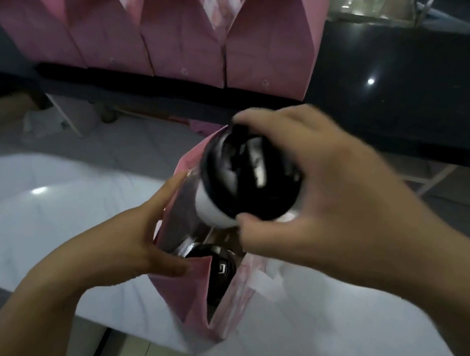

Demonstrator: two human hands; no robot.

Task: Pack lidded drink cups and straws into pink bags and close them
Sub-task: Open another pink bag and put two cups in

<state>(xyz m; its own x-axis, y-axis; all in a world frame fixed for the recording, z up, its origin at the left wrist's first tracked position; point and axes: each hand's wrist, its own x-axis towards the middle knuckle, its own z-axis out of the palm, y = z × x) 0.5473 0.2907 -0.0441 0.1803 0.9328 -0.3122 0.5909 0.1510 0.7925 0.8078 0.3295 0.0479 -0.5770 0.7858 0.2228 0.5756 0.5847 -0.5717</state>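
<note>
The open pink bag (pixel 192 295) stands on the white table (pixel 33 222) and serves as the reference here. Directly above its mouth, a lidded cup (pixel 246 179) is gripped by the right hand (pixel 330 212), whose fingertips and thumb are curled round the rim of the black domed lid; the white body hangs tilted below. Inside the bag, at its near end, a second cup (pixel 219 265) is already seated, only its black lid showing. The bag's left wall is steadied by the left hand (pixel 136 242), with the fingers laid fairly straight along the outside and the thumb against the near fold.

Beyond the bag, a row of closed pink bags (pixel 184 29) is lined up on a dark counter (pixel 412 98). No straw can be made out.

The cup is judged moderately heavy if filled, and its lid likely smooth and only pressed on (a grip by the lid alone risks it popping off), so a hold round the body would be safer. The bag, thin paper, is expected to buckle unless its mouth is held wide.
</note>
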